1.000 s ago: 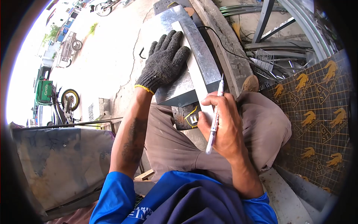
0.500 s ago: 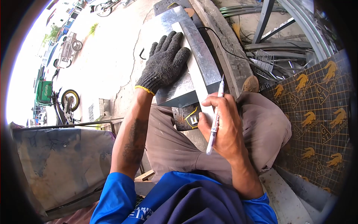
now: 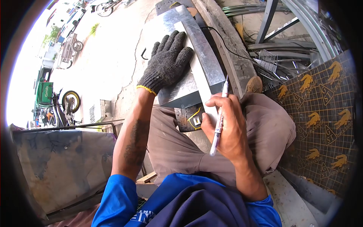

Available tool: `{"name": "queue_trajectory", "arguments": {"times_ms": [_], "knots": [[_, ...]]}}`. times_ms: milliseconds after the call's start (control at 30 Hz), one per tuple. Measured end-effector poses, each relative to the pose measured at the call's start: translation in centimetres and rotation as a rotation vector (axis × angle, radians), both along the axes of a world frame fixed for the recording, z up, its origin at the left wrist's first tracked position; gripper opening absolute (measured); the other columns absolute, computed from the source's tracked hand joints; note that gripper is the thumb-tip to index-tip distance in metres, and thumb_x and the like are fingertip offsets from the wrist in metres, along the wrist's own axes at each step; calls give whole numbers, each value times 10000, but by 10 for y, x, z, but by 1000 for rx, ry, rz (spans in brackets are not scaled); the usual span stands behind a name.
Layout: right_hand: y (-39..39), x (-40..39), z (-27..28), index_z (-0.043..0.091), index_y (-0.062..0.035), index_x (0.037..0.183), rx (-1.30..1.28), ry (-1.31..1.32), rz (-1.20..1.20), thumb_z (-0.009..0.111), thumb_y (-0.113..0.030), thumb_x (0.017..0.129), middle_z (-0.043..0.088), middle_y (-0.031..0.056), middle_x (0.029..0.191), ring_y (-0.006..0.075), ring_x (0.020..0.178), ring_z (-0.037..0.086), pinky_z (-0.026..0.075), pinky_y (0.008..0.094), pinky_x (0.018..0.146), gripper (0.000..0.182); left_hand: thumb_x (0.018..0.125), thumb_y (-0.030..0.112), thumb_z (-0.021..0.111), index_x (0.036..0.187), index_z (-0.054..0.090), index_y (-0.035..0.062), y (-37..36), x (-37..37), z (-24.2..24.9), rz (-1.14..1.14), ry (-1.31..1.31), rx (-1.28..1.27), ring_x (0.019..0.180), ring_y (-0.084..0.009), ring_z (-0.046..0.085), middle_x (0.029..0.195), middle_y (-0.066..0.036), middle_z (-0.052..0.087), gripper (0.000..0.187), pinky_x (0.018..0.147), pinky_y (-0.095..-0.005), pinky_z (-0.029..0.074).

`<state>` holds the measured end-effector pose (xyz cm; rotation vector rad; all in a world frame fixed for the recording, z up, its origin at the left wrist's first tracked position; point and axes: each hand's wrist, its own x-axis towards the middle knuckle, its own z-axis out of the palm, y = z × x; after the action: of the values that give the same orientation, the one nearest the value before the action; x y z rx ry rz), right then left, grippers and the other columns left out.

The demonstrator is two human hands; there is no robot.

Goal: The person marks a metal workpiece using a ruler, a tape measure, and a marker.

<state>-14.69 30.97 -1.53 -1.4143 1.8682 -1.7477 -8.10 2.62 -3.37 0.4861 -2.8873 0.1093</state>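
My left hand wears a dark grey knitted glove with a yellow cuff. Its fingers are spread flat over a shiny bent sheet-metal piece and the edge of a long, pale straight strip lying along it. My bare right hand is closed round a slim white pen, whose thin tip points away from me, just beyond the metal's near right corner. The thumb and index finger also rest at the strip's near end. Below the metal shows a black and yellow tape measure.
A wooden beam and concrete ledge run beside the metal, with a black cable across them. Scrap metal lies at the upper right. A printed board stands at right, a stained tarp-like cover at left.
The pen has shifted very slightly to the right in my right hand. My left hand and the metal look unmoved.
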Motion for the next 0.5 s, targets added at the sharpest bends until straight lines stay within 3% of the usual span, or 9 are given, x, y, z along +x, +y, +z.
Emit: {"name": "queue_trajectory", "arguments": {"times_ms": [500], "knots": [[0, -1, 1, 553, -27, 1164, 0, -2, 6, 696, 46, 831, 578, 189, 1100, 375, 1050, 586, 498, 467, 916, 369, 1066, 524, 393, 1590, 352, 69, -2, 0, -2, -5, -3, -10, 1523, -440, 291, 1643, -226, 336, 695, 1251, -561, 180]]}}
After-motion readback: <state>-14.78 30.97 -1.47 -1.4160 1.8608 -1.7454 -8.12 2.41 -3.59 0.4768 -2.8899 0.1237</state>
